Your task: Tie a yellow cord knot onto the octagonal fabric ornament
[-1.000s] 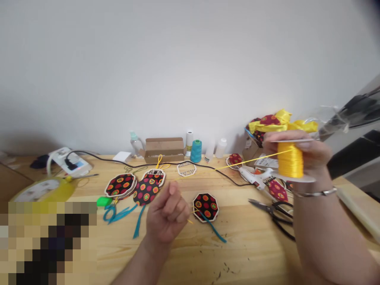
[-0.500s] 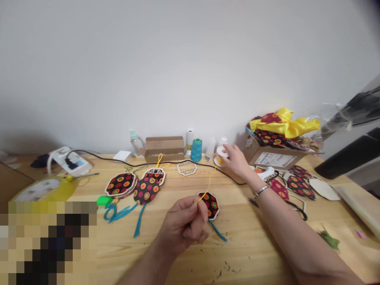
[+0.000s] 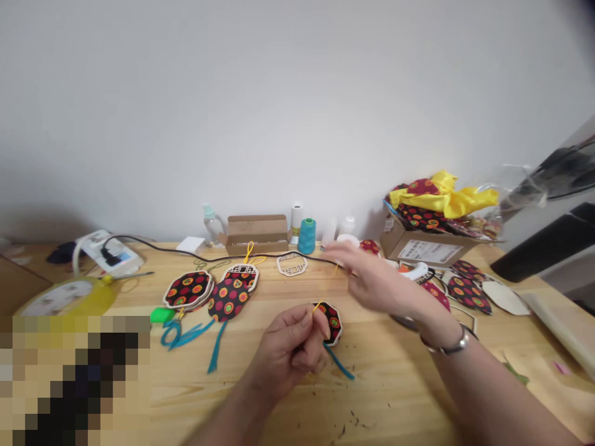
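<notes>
My left hand [image 3: 295, 344] is closed in a pinch on a yellow cord [image 3: 318, 305], a short length of which shows above the fingertips. Just behind it lies an octagonal patterned pendant [image 3: 333, 323] with a teal ribbon [image 3: 341, 364], partly covered by the hand. My right hand [image 3: 372, 279], wearing a silver bracelet, hovers slightly blurred over the table with its fingers stretched to the left. Behind those fingers a white spool [image 3: 348, 238] is mostly hidden. A bit of yellow shows under the fingers; whether they touch it I cannot tell.
Patterned pendants [image 3: 188, 290] and a wooden lattice frame [image 3: 292, 264] lie on the table. A teal thread cone [image 3: 307, 236] and an open cardboard box [image 3: 258, 234] stand by the wall. A black cable [image 3: 171, 249] crosses the back. At right are a carton of fabric [image 3: 432, 249] and fabric pieces [image 3: 469, 294].
My right hand has come off the white spool and moved toward me, its fingers now stretched leftward. The left hand keeps its pinch on the yellow cord, with less cord visible above it.
</notes>
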The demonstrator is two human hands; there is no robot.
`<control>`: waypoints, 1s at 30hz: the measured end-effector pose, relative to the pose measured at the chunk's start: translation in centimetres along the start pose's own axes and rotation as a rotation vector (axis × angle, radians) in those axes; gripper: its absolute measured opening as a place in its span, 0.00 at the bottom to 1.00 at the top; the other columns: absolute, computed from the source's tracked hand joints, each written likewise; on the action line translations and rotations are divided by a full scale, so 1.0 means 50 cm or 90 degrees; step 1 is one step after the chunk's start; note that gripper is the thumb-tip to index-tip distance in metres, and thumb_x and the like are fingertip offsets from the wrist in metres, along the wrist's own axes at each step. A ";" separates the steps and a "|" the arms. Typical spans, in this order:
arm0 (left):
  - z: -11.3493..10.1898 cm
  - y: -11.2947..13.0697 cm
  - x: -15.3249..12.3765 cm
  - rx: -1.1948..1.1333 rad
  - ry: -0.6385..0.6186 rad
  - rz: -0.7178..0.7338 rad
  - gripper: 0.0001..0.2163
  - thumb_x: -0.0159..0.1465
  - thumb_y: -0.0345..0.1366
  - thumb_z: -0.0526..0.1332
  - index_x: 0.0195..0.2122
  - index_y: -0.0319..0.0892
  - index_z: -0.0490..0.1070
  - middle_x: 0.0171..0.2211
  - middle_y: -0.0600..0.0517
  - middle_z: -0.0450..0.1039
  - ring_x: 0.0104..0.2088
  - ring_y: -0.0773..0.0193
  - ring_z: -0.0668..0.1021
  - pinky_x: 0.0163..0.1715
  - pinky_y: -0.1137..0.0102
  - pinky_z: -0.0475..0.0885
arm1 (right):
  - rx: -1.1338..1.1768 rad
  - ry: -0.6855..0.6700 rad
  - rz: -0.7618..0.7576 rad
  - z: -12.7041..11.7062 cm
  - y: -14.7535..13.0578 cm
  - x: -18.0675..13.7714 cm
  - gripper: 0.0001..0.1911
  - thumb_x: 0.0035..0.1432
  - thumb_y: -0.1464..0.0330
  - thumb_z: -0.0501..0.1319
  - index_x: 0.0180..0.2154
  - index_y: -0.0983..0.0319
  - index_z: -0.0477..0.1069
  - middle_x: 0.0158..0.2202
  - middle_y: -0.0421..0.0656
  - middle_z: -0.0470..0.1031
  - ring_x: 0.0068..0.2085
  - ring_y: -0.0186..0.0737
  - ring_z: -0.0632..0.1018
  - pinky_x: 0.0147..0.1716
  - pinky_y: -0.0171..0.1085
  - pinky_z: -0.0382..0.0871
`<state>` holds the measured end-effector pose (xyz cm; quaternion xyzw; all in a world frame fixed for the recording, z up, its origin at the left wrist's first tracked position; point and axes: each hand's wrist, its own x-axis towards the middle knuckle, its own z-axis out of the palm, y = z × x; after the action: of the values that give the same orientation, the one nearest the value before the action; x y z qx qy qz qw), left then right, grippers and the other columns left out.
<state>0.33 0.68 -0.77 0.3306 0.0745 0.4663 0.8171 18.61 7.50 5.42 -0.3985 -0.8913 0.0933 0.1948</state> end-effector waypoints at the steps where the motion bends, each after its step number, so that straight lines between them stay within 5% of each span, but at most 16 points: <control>1: 0.000 -0.001 0.000 0.005 0.004 -0.001 0.13 0.63 0.33 0.48 0.31 0.36 0.71 0.10 0.61 0.48 0.10 0.76 0.49 0.14 0.79 0.52 | 0.040 -0.096 -0.055 0.000 -0.016 -0.008 0.26 0.46 0.78 0.53 0.48 0.57 0.65 0.52 0.42 0.62 0.51 0.38 0.66 0.49 0.36 0.61; 4: -0.002 -0.005 0.001 0.023 0.007 -0.009 0.13 0.63 0.34 0.49 0.31 0.36 0.71 0.10 0.61 0.49 0.10 0.76 0.49 0.13 0.78 0.51 | 0.058 -0.134 -0.040 0.016 -0.018 -0.017 0.10 0.49 0.73 0.56 0.35 0.60 0.72 0.48 0.43 0.64 0.45 0.38 0.69 0.45 0.37 0.63; 9: -0.003 -0.011 0.002 0.073 0.044 -0.043 0.11 0.62 0.36 0.51 0.29 0.37 0.70 0.10 0.61 0.49 0.12 0.76 0.50 0.16 0.77 0.51 | -0.005 0.102 0.162 0.028 0.088 0.012 0.10 0.54 0.71 0.53 0.27 0.63 0.72 0.40 0.46 0.65 0.36 0.36 0.71 0.40 0.37 0.64; 13: 0.001 -0.016 0.005 0.098 0.064 -0.059 0.11 0.62 0.36 0.51 0.31 0.36 0.69 0.11 0.60 0.50 0.13 0.75 0.50 0.16 0.76 0.50 | 0.085 0.250 0.373 0.011 0.158 0.041 0.07 0.48 0.69 0.59 0.22 0.64 0.71 0.29 0.44 0.69 0.31 0.38 0.72 0.35 0.37 0.65; 17: 0.007 -0.022 0.013 0.083 0.108 -0.035 0.09 0.61 0.35 0.52 0.37 0.36 0.69 0.15 0.58 0.55 0.15 0.74 0.55 0.17 0.75 0.50 | 0.175 0.272 0.437 0.020 0.179 0.073 0.08 0.51 0.68 0.56 0.26 0.66 0.71 0.18 0.42 0.70 0.21 0.37 0.72 0.22 0.34 0.66; 23: 0.008 -0.026 0.024 0.069 0.189 -0.014 0.13 0.60 0.37 0.55 0.43 0.36 0.66 0.18 0.56 0.61 0.17 0.74 0.59 0.19 0.75 0.51 | 0.237 0.266 0.467 0.047 0.196 0.099 0.07 0.50 0.73 0.56 0.30 0.69 0.72 0.21 0.46 0.75 0.20 0.34 0.74 0.20 0.30 0.67; 30: 0.015 -0.018 0.023 0.085 0.254 0.010 0.07 0.60 0.36 0.55 0.31 0.36 0.67 0.13 0.59 0.57 0.14 0.75 0.56 0.17 0.76 0.50 | 0.106 0.236 0.503 0.039 0.210 0.077 0.10 0.49 0.69 0.56 0.24 0.67 0.73 0.17 0.44 0.72 0.22 0.37 0.73 0.20 0.30 0.61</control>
<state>1.96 0.92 -0.53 0.2861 0.2628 0.5229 0.7587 22.54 17.36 1.33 -0.7013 -0.6102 0.1586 0.3325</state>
